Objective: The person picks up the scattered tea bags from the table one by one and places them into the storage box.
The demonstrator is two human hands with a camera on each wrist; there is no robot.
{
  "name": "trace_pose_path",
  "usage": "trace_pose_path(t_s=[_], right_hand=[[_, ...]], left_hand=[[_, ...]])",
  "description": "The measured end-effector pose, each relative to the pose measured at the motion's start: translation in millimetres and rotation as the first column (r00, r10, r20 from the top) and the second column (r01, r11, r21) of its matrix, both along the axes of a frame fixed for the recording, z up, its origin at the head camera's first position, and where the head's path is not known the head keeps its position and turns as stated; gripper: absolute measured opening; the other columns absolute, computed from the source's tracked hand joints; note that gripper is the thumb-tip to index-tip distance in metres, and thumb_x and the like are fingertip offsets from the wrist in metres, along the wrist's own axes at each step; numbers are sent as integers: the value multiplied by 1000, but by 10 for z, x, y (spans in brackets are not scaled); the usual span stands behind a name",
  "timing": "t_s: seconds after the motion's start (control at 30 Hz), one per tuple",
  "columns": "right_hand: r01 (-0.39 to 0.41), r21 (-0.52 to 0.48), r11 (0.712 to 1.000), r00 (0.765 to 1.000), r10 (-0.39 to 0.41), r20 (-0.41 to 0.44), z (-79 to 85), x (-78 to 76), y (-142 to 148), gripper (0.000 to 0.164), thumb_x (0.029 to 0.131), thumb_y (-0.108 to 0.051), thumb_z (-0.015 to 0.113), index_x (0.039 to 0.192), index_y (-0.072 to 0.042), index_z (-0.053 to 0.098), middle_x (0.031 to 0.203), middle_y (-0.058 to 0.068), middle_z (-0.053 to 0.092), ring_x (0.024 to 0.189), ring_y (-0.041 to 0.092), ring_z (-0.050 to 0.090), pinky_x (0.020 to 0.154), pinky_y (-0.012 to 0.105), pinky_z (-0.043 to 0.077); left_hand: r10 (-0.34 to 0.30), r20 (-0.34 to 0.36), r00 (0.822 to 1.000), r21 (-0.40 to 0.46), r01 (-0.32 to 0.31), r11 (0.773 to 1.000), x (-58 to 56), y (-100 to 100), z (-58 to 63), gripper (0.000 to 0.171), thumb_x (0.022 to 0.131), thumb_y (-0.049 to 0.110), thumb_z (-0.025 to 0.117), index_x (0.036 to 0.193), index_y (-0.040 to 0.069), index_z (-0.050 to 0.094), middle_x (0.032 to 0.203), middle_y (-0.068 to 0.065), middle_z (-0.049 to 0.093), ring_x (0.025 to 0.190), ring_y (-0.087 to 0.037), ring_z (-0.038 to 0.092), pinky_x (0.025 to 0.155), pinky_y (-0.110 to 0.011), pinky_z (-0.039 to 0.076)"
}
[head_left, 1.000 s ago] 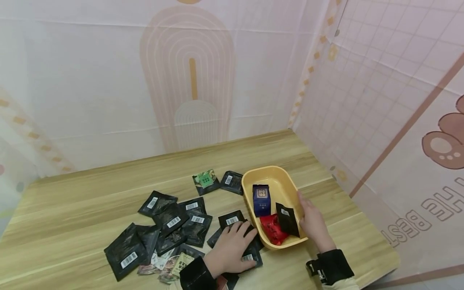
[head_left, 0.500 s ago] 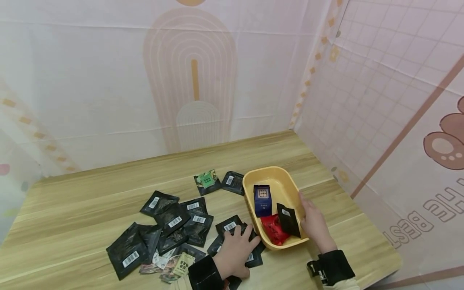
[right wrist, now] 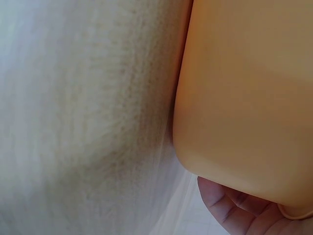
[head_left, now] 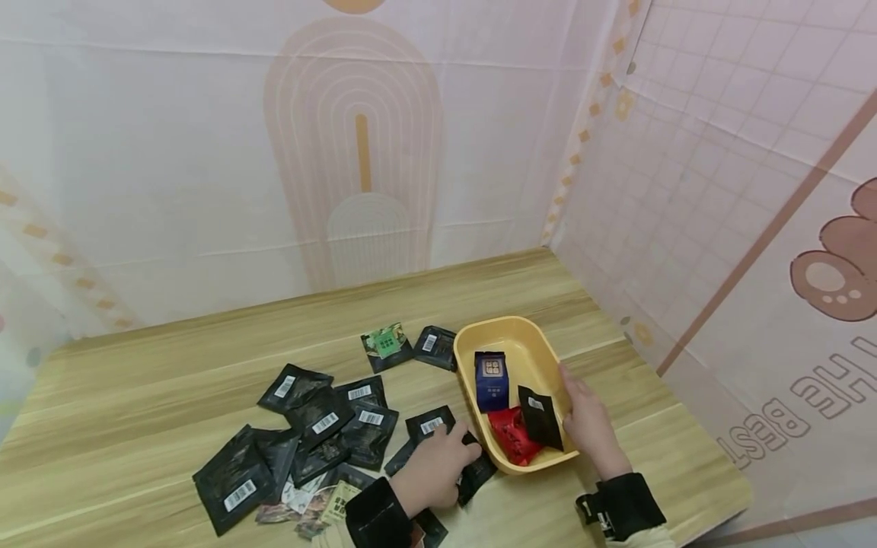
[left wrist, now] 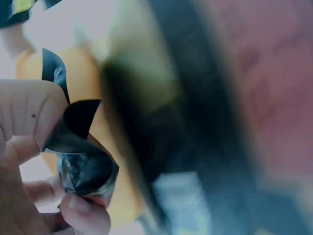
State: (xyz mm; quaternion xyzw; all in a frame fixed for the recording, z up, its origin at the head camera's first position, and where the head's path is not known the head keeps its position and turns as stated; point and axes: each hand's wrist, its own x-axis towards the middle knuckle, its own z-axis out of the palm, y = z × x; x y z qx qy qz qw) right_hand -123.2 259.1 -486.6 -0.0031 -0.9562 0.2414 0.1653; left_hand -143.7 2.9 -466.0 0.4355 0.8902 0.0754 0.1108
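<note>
My left hand (head_left: 435, 468) pinches a black sachet (left wrist: 88, 171) between fingers and thumb, low over the pile beside the yellow plastic basin (head_left: 530, 346). In the left wrist view the sachet is bent and creased in the grip. My right hand (head_left: 591, 422) grips the basin's right side; in the right wrist view its fingers (right wrist: 220, 200) curl under the lower edge. Inside the basin lie a blue packet (head_left: 492, 383), a red packet (head_left: 512, 435) and a black sachet (head_left: 541, 418). Under and around my left hand are other black sachets (head_left: 430, 420), partly hidden.
Several black sachets with white labels (head_left: 324, 417) overlap to the left. Printed sachets (head_left: 339, 498) lie at the near side. Behind the pile are a green-labelled sachet (head_left: 387, 346) and a black one (head_left: 435, 346) against the basin. A cloth backdrop (head_left: 205, 152) rises behind the wooden table (head_left: 171, 358).
My left hand goes from resting spread on the black sachets to pinching one, which now tilts up from the pile. My right hand keeps its grip on the basin.
</note>
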Motion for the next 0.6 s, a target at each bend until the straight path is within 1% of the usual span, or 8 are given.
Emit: trace_pose_path(t_s=[0.1, 0.2, 0.27, 0.33, 0.4, 0.5, 0.6], right_hand=[[2, 3, 1000, 1000, -1, -6, 5, 7, 6, 77, 57, 22, 49, 132, 7, 40, 114, 28, 54, 91, 43, 56, 70, 49, 46], [4, 6, 1000, 1000, -4, -7, 4, 7, 16, 78, 56, 22, 50, 132, 7, 40, 114, 28, 54, 89, 42, 56, 67, 47, 46], [5, 14, 1000, 1000, -4, -8, 2, 6, 22, 78, 56, 21, 50, 132, 7, 40, 113, 28, 54, 86, 41, 57, 66, 46, 46], [2, 18, 1000, 1000, -2, -12, 2, 5, 23, 77, 56, 21, 50, 131, 8, 40, 112, 28, 55, 87, 41, 57, 67, 47, 46], [0, 20, 1000, 1000, 1, -15, 2, 3, 21, 77, 56, 21, 51, 131, 8, 40, 111, 28, 55, 88, 42, 57, 70, 48, 46], [-2, 12, 1000, 1000, 2, -13, 3, 0, 9, 78, 56, 22, 51, 131, 9, 40, 111, 29, 55, 92, 42, 56, 73, 48, 46], [2, 5, 1000, 1000, -2, -2, 1, -8, -3, 78, 56, 21, 52, 132, 8, 39, 112, 29, 54, 90, 42, 56, 71, 47, 46]], left_hand=[[15, -22, 1000, 61, -14, 998, -43, -37, 150, 44, 61, 5, 75, 101, 20, 63, 100, -4, 46, 82, -24, 48, 52, -28, 40], [28, -47, 998, 123, -22, 992, -77, -36, 305, 43, 62, 5, 73, 101, 20, 62, 107, -6, 46, 85, -23, 47, 55, -28, 41], [27, -66, 997, 147, -17, 989, -89, -12, 392, 42, 63, 5, 73, 101, 20, 60, 109, -6, 45, 85, -22, 47, 55, -27, 41], [14, -93, 996, 170, 2, 985, -92, 27, 460, 42, 63, 7, 73, 101, 20, 60, 110, -7, 44, 83, -21, 47, 58, -26, 41], [-10, -122, 992, 185, 33, 982, -93, 78, 507, 41, 63, 8, 72, 100, 19, 59, 106, -6, 43, 78, -19, 45, 58, -25, 39], [-36, -160, 986, 201, 69, 977, -98, 167, 539, 40, 63, 8, 71, 101, 18, 60, 103, -5, 42, 76, -18, 43, 59, -24, 38], [-41, -182, 983, 203, 78, 976, -108, 260, 543, 44, 63, 8, 71, 105, 18, 60, 104, -5, 43, 78, -20, 45, 57, -25, 40]])
